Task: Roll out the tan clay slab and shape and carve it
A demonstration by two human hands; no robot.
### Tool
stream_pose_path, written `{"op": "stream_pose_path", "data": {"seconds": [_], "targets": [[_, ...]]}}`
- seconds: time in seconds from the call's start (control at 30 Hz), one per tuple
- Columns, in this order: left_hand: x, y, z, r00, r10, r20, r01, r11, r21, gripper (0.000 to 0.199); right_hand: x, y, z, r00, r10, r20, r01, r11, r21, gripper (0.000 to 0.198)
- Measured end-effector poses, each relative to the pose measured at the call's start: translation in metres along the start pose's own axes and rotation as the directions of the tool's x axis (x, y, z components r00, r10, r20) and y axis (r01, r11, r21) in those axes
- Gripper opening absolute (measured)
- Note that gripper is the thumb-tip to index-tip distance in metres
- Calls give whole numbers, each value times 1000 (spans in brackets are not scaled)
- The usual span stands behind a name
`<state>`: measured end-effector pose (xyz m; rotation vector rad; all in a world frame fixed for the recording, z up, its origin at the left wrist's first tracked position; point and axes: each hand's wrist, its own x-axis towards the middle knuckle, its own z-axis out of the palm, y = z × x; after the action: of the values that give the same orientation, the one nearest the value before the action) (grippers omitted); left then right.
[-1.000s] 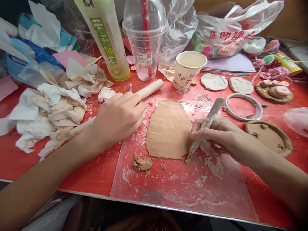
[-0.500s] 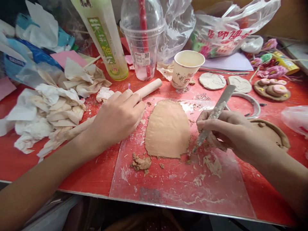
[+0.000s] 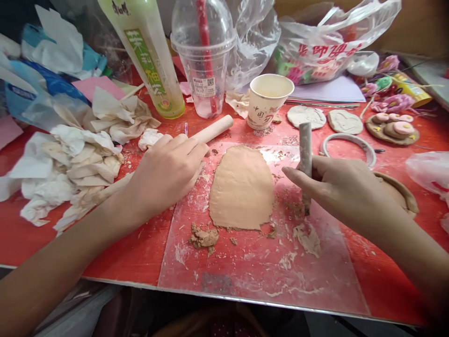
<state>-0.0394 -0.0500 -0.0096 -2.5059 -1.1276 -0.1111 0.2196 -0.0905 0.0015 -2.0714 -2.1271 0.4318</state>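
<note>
My left hand (image 3: 171,173) lies over a wooden rolling pin (image 3: 215,128), fingers curled round it. The pin slants across the left side of the clear plastic sheet (image 3: 245,281). In my right hand (image 3: 336,187), a flat grey tool (image 3: 306,150), caked with clay and resembling a utility knife, stands nearly upright, its lower tip close to the sheet. Between my hands lies a thin, flat slab of brown clay (image 3: 242,187) with a roughly straight lower edge. A crumbly clay lump (image 3: 203,236) sits below its left corner, and a pale, thin clay scrap (image 3: 307,239) below the tool.
Crumpled tissues (image 3: 80,159) cover the left. Behind stand a tea bottle (image 3: 150,65), a plastic cup with a red straw (image 3: 206,70) and a paper cup (image 3: 268,100). Flat clay discs (image 3: 307,117), a tape ring (image 3: 351,140) and decorated clay pieces (image 3: 393,128) lie to the right.
My right hand has turned the tool from a slant to nearly upright and lifted its tip away from the slab's right edge. My left hand stays on the rolling pin.
</note>
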Motion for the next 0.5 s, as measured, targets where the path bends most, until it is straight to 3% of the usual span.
{"op": "stream_pose_path", "data": {"seconds": [0.2,0.33,0.4,0.5], "targets": [[0,-2,1,1000,7,25,-5,998,-62,32,2,7,2,989,64,-132,-98,957,-272,52],[0,-1,1,999,-27,24,29,997,-78,28,2,9,2,973,40,-228,-116,937,-330,54],[-1,0,1,997,-58,42,61,995,-78,27,1,9,2,971,-44,-233,-40,939,-342,49],[-3,2,1,996,-84,32,86,994,-73,28,-2,9,6,948,-315,-39,291,910,-296,47]]}}
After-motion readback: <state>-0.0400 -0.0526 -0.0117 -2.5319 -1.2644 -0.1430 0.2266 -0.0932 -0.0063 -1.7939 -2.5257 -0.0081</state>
